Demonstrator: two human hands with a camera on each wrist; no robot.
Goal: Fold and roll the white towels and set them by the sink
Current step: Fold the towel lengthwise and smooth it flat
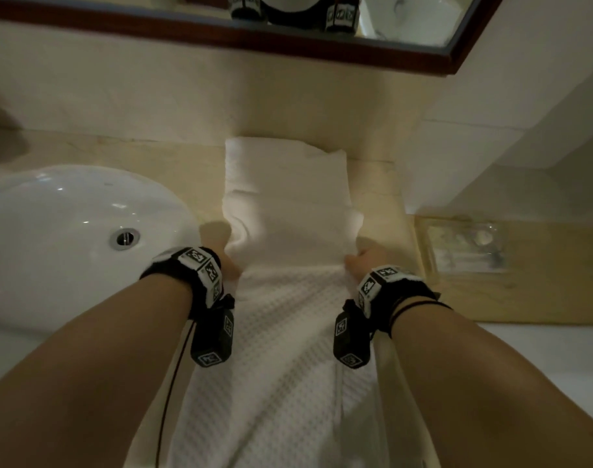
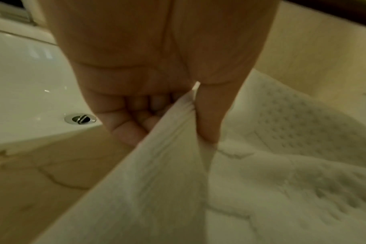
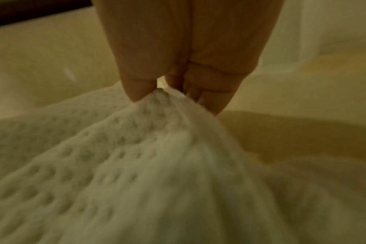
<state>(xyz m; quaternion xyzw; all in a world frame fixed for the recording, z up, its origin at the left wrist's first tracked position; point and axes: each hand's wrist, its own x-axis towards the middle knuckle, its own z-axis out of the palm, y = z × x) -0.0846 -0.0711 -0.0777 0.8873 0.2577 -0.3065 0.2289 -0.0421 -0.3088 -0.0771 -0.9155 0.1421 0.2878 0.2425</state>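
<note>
A long white waffle-weave towel (image 1: 281, 336) lies lengthwise on the beige counter (image 1: 190, 173), right of the white sink (image 1: 68, 231), its near end hanging over the front edge. Its far part (image 1: 285, 194) is folded back over itself. My left hand (image 1: 232, 266) pinches the towel's left edge (image 2: 173, 132) between thumb and curled fingers. My right hand (image 1: 354, 261) pinches the right edge, bunching the fabric (image 3: 161, 102) into a peak under the fingertips. Both hands hold the fold line at mid-length.
The sink's drain (image 1: 124, 238) sits just left of my left wrist. A clear tray (image 1: 463, 244) with small items rests on a wooden ledge at the right. A dark-framed mirror (image 1: 288, 38) hangs above the back wall.
</note>
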